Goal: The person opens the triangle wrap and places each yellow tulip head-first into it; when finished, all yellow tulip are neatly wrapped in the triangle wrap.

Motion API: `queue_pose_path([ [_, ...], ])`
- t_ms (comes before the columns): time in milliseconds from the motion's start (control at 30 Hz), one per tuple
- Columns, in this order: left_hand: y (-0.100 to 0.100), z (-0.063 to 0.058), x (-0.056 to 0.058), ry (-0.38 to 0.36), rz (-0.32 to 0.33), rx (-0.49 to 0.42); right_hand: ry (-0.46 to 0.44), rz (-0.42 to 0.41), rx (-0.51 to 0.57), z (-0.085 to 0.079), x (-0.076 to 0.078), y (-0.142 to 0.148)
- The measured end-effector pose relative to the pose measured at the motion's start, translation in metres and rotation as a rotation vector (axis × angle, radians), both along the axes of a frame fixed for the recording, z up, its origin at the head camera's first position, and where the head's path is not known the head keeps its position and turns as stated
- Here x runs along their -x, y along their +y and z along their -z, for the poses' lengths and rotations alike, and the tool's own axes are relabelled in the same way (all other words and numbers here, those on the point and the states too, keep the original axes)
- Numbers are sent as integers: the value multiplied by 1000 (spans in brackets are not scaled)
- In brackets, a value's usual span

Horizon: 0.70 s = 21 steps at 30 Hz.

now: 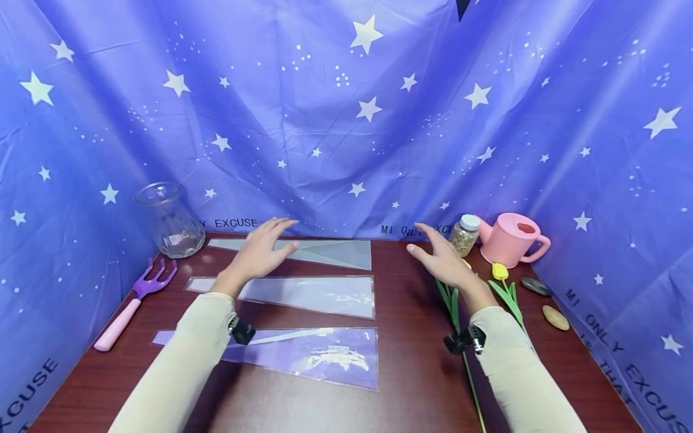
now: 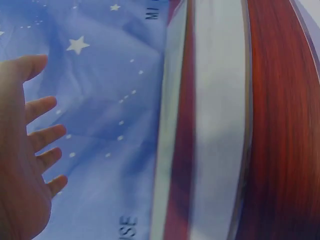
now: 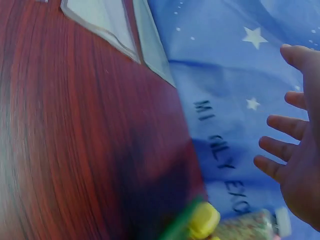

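My left hand (image 1: 264, 251) hovers over the left part of the table with loosely spread fingers, holding nothing. Below and beside it lie three flat clear sleeves: a grey-green one (image 1: 335, 252) at the back, a white one (image 1: 319, 294) in the middle and a purple one (image 1: 287, 358) in front. My right hand (image 1: 445, 260), also bare of any object, is raised above the stems of yellow artificial tulips (image 1: 500, 272). In the right wrist view its fingers (image 3: 280, 148) are apart, close to the jar of small grains (image 3: 245, 226).
A glass vase (image 1: 175, 231) and a purple hand fork (image 1: 121, 322) with a pink handle are at the left. On the right are a pink watering can (image 1: 509, 243) and two stones, one dark (image 1: 536, 285), one tan (image 1: 555, 317). Starry blue cloth (image 1: 319, 120) encloses the table.
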<state>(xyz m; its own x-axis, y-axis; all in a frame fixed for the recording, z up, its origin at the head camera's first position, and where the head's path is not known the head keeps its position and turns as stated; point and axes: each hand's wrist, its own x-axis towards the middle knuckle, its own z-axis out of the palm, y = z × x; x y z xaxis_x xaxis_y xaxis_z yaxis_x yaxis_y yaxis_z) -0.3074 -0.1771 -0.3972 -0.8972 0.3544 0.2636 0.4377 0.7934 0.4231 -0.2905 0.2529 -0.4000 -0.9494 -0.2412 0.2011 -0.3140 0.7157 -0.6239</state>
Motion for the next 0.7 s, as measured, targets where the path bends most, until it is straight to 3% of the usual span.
queue_pose_path([
  [300, 32, 26, 21, -129, 22, -185, -126, 14, 172, 35, 28, -27],
  [500, 58, 35, 36, -165, 15, -271, -98, 48, 269, 61, 44, -41],
  [700, 81, 49, 42, -187, 52, -303, -108, 98, 271, 81, 54, -60],
])
